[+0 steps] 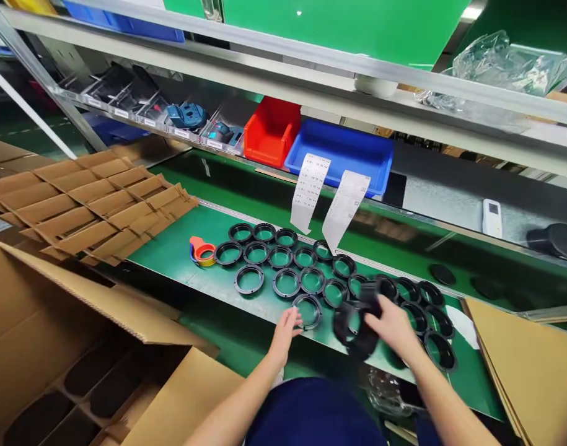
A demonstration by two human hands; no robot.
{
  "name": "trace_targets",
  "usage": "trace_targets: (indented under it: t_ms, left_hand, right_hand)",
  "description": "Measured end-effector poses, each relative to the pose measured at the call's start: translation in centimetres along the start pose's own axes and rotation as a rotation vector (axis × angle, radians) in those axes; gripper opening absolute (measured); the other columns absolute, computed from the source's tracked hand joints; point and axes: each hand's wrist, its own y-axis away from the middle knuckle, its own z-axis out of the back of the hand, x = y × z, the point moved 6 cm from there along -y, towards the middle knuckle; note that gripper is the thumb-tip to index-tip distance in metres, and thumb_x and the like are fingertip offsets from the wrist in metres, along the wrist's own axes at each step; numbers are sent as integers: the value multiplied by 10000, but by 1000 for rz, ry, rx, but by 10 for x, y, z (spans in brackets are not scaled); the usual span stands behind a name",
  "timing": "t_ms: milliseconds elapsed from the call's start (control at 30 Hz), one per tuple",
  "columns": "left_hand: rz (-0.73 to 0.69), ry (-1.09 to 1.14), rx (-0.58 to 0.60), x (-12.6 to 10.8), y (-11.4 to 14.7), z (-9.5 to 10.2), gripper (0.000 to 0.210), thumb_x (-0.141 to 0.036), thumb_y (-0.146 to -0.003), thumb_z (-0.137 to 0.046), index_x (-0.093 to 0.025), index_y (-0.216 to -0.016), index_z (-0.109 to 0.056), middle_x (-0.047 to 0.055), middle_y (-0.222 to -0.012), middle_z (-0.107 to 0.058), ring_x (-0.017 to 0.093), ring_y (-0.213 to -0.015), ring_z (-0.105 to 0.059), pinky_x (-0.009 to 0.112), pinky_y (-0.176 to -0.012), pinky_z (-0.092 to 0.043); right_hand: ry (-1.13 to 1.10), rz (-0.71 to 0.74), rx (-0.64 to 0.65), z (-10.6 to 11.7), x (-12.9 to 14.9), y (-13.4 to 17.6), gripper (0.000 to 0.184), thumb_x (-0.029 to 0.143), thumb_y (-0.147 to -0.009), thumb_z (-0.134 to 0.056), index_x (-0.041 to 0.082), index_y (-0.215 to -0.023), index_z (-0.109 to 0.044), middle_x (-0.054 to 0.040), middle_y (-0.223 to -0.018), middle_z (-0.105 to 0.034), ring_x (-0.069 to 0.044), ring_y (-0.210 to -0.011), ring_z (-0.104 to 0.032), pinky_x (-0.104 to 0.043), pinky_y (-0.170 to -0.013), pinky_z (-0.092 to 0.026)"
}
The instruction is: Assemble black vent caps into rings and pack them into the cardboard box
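Note:
Several black rings (249,280) lie in loose rows along the green bench. My right hand (395,325) is closed around a black ring-shaped part (367,331), raised and smeared by motion; whether it is one piece or more I cannot make out. My left hand (285,331) has its fingers stretched out at the left side of the nearest black ring (318,317), by the bench's front edge. It appears to grip nothing, and contact with that ring is unclear. Deeper black rings (439,351) stand close together to the right of my right hand.
A tape roll in an orange holder (203,251) lies at the left of the rings. An open carton (97,297) and cardboard dividers (88,204) stand left; cardboard sheets (520,353) lean right. Paper strips (346,207) hang from the shelf by a blue bin (343,152).

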Motion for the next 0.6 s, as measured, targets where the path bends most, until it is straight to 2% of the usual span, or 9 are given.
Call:
trace_targets:
  t_ms: [67,100,167,233,333,400,433,500,600]
  left_hand:
    - [15,191,244,-16,28,-19,602,-651,-890,-487,-253,-1341,-521,132,-1293,-599,278,-1132,-611,386,-829,-555]
    - [22,250,326,-23,41,-23,652,-669,-868,-525,-277,-1386,-483,128,-1334,-578,286,-1166,-591,388,-842,-548]
    - [1,254,348,-33,58,-19,730,-649,-817,-637,-283,-1419,-446,119,-1367,-554,285,-1201,-561,379,-905,-517]
    - [-14,226,296,-34,67,-6,791,-672,-799,-644,-274,-1440,-408,124,-1396,-517,278,-1184,-561,384,-951,-493]
    - [-99,237,213,-32,71,11,952,-790,-765,-562,-285,-1508,-249,148,-1446,-427,289,-1182,-557,430,-985,-487]
    - [-230,109,144,-34,72,18,1051,-755,-665,-706,-279,-1495,-269,144,-1434,-418,310,-1255,-505,458,-1072,-435]
    - [-296,11,91,-35,72,21,1012,-688,-640,-774,-273,-1459,-347,132,-1426,-428,313,-1300,-466,459,-1131,-379]
    - [-314,-102,-27,-32,68,25,755,-569,-715,-768,-268,-1352,-498,106,-1386,-484,295,-1313,-457,457,-1188,-304]
    - [-92,88,-254,-10,50,39,500,-458,-887,-570,-267,-1343,-495,99,-1202,-587,256,-1111,-608,500,-1103,-411]
  right_hand:
    - [33,26,123,-29,36,-9,160,227,-817,-643,163,-961,-619,-38,-870,-680,-183,-779,-635,-293,-704,-480]
    - [43,43,179,-46,53,-11,148,214,-799,-625,168,-939,-608,-50,-881,-686,-200,-808,-642,-291,-705,-463]
    - [33,90,259,-77,79,-13,160,198,-793,-589,171,-951,-586,-75,-947,-692,-223,-893,-648,-289,-733,-447]
    - [11,145,317,-101,93,-9,198,172,-790,-565,167,-988,-568,-91,-999,-687,-232,-963,-641,-293,-773,-442]
    - [46,187,369,-119,96,-3,209,159,-783,-550,164,-992,-550,-109,-1009,-679,-254,-1010,-629,-311,-792,-437]
    - [81,188,378,-124,96,-4,203,155,-778,-550,170,-980,-542,-111,-1003,-677,-260,-1005,-629,-317,-785,-436]
    - [85,197,378,-125,98,-5,195,153,-779,-551,176,-973,-540,-107,-1001,-677,-258,-1001,-630,-316,-783,-437]
    - [47,251,373,-127,102,-10,162,180,-804,-572,190,-962,-539,-100,-1010,-678,-253,-998,-629,-314,-785,-443]
    - [-79,359,361,-123,104,-17,120,304,-872,-594,211,-915,-533,-89,-980,-679,-253,-935,-632,-324,-754,-456]
